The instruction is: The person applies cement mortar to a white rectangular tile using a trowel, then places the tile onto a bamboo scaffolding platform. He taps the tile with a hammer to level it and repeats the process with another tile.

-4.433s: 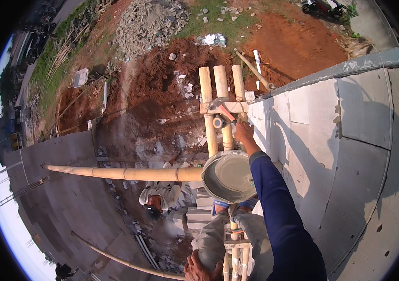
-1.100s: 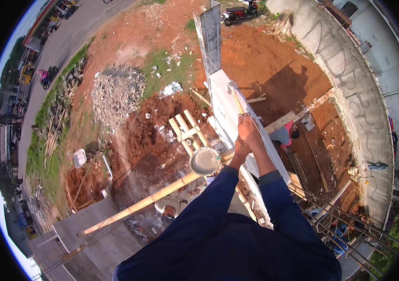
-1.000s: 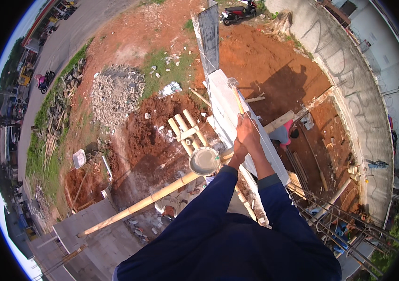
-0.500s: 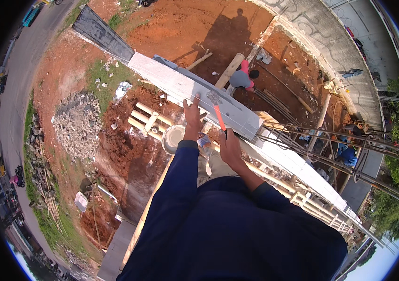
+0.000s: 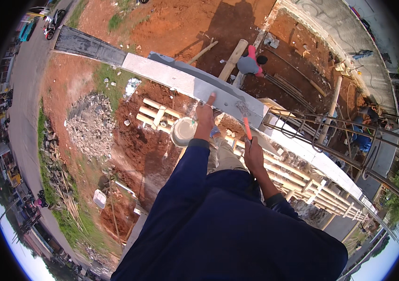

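Observation:
My right hand (image 5: 254,152) is closed around the dark handle of a trowel (image 5: 246,125) with an orange shank. Its mortar-smeared blade lies on the top face of a pale block wall (image 5: 162,77), near the end by the steel bars. To the left, my left hand (image 5: 204,114) reaches over the wall's near edge, one digit stretched onto the surface; its other fingers are partly hidden. Wet grey mortar (image 5: 194,70) runs along the wall's far edge. Just below my left hand stands a round bucket (image 5: 173,136) holding grey mix.
Bamboo scaffolding (image 5: 298,175) runs below the wall on the right. Steel reinforcing bars (image 5: 344,157) jut out past the wall's end. A co-worker (image 5: 247,64) bends over on the red soil beyond, beside a log (image 5: 233,60). A rubble heap (image 5: 91,122) lies left.
Both hands and the trowel have moved right along the wall, the blade now closer to the steel bars. The view has shifted too. My right hand still grips the trowel.

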Tool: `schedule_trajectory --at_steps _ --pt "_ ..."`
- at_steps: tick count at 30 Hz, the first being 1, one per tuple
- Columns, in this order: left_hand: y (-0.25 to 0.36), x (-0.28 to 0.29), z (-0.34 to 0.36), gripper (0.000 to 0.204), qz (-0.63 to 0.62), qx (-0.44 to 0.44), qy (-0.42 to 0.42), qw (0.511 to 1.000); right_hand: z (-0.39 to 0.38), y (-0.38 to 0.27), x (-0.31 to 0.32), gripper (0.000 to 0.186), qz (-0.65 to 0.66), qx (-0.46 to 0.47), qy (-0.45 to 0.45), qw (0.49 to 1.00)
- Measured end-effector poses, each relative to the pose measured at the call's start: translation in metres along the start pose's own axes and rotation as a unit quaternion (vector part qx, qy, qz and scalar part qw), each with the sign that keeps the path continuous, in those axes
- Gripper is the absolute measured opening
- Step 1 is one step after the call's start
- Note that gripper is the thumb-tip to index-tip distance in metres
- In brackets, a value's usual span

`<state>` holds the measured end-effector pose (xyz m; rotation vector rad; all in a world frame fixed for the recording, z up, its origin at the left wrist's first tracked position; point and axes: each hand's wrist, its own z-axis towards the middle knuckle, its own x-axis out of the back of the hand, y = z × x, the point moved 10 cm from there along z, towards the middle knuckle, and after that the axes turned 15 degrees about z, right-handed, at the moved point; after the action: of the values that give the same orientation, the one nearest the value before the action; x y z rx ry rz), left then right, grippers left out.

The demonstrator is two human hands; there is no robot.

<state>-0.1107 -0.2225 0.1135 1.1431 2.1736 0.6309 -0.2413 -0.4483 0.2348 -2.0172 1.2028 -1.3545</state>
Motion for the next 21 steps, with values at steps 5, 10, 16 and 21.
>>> schedule_trajectory --at_steps 5,10,16,21 --pt "0.005 -0.003 -0.005 0.059 -0.012 -0.009 0.000 1.000 -0.012 0.004 -0.001 0.031 0.011 0.016 0.008 1.000" --pt "0.008 -0.005 -0.006 0.057 -0.007 0.001 -0.016 1.000 -0.009 0.010 -0.002 0.029 -0.021 0.020 0.014 0.999" --pt "0.007 -0.010 -0.012 0.056 -0.021 -0.002 -0.010 1.000 -0.010 0.022 0.004 0.029 -0.022 0.002 0.011 1.000" --pt "0.005 -0.003 0.002 0.056 -0.012 0.003 -0.019 1.000 -0.008 0.011 0.009 0.029 -0.008 0.024 0.016 1.000"
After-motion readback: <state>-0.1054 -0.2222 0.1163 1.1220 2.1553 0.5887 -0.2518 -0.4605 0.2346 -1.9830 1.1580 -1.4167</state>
